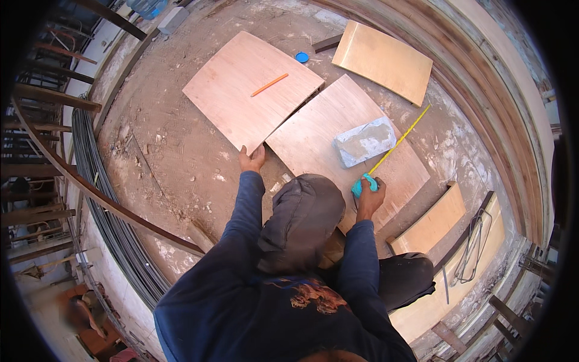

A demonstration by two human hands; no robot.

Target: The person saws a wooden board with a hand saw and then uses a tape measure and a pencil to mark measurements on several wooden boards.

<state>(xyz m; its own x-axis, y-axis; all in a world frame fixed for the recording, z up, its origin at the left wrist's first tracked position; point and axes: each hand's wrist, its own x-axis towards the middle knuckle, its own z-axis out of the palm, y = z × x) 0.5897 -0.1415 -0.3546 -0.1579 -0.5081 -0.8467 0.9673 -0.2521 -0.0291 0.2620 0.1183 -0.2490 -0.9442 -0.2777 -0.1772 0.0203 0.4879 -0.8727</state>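
Teal tape measure (363,184) is sitting over the right plywood panel (322,127), the right hand (371,201) curling around it; its yellow blade (411,127) is passing a pale block (365,142); the left hand (252,160) is pinching the left panel's corner (253,142).

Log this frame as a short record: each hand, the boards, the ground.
Left hand: at near corner of left pinkish rectangular wooden board
Right hand: holds teal rounded tape measure, yellow blade drawn out
On left board: slim orange pencil
On right pinkish rectangular wooden board: rough grey rectangular block
Ground: small round blue disc
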